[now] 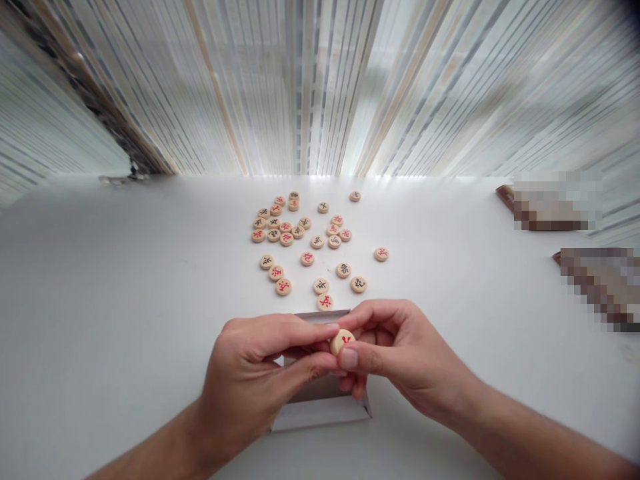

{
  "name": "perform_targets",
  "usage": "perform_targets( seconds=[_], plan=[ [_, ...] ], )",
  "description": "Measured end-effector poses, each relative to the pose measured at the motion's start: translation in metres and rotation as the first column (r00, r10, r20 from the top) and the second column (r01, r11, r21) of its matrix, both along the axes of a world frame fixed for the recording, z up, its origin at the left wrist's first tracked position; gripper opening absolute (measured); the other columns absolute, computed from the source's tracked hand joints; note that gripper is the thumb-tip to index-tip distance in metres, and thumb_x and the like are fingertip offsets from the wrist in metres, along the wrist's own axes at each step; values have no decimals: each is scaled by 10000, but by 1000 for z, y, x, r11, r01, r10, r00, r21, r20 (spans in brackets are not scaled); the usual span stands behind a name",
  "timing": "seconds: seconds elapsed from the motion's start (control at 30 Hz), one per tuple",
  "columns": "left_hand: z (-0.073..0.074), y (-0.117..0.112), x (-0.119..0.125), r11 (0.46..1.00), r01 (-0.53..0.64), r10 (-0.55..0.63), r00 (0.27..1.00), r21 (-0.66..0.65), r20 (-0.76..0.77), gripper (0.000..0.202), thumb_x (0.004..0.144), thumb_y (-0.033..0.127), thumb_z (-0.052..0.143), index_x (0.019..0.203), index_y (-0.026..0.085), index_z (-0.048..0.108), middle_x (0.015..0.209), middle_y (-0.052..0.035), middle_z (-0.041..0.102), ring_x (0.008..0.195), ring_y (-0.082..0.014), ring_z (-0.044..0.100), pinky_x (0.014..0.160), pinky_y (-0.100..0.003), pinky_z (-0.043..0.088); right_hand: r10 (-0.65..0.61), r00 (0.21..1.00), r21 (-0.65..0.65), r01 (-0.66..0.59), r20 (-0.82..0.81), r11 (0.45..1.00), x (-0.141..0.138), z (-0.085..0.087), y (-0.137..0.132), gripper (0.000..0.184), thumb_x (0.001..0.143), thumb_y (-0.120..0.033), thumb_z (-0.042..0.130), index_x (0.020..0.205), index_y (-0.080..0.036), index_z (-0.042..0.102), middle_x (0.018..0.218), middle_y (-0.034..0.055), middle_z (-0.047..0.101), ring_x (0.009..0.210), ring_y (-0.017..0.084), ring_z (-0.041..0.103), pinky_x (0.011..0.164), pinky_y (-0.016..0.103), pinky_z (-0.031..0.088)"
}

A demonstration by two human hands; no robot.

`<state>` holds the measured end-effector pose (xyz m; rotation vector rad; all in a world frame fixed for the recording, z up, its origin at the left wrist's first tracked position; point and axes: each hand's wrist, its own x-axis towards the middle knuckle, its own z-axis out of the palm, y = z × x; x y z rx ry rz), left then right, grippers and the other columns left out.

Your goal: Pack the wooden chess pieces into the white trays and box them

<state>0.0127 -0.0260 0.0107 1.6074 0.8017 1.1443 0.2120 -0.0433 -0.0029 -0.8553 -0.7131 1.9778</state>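
Between both hands is a round wooden Chinese chess piece [342,341] with a red character, part of which a thumb covers. My left hand [265,363] pinches it from the left, finger and thumb at its edge. My right hand [395,343] grips it from the right, the thumb over its face. Beneath the hands lies an open shallow box [323,412], its inside largely hidden. Just beyond the box's far edge is a chess piece with a red character [325,302], touching one with a black character [321,286].
Several more chess pieces [285,227], red and black, lie scattered over the white table [125,300]. A lone red piece [381,254] sits to the right. Two brown-edged, pixelated objects [543,217] are at the far right. Striped curtains [310,87] hang behind the table.
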Motion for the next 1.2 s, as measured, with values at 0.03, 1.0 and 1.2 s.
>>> perform_targets(
  seconds=[0.03, 1.0, 1.2],
  plan=[
    [0, 0, 0, 999, 19, -18, 1000, 35, -26, 398, 804, -3, 869, 1078, 286, 885, 853, -2, 874, 710, -161, 827, 689, -178, 669, -3, 1000, -11, 3, 2, 1000, 0, 0, 0, 292, 657, -170, 1026, 860, -141, 818, 679, 45, 807, 563, 142, 754, 513, 183, 621],
    [-5, 1, -4, 969, 53, -17, 989, 243, -147, 505, 877, -28, 778, 1244, 315, 831, 927, -9, 867, 808, -163, 821, 766, -203, 657, -33, 999, 1, 33, 30, 999, 1, 4, 3, 353, 583, -104, 1038, 779, -157, 750, 613, 0, 757, 513, 101, 668, 498, 167, 567],
    [-6, 0, -3, 973, 69, -38, 990, 222, -139, 513, 851, -54, 769, 1227, 290, 830, 961, -18, 859, 825, -146, 813, 770, -187, 657, -100, 994, 67, 96, 51, 993, 0, 8, -1, 261, 640, -115, 1020, 781, -157, 804, 671, 17, 786, 573, 102, 700, 554, 164, 593]
  ],
)
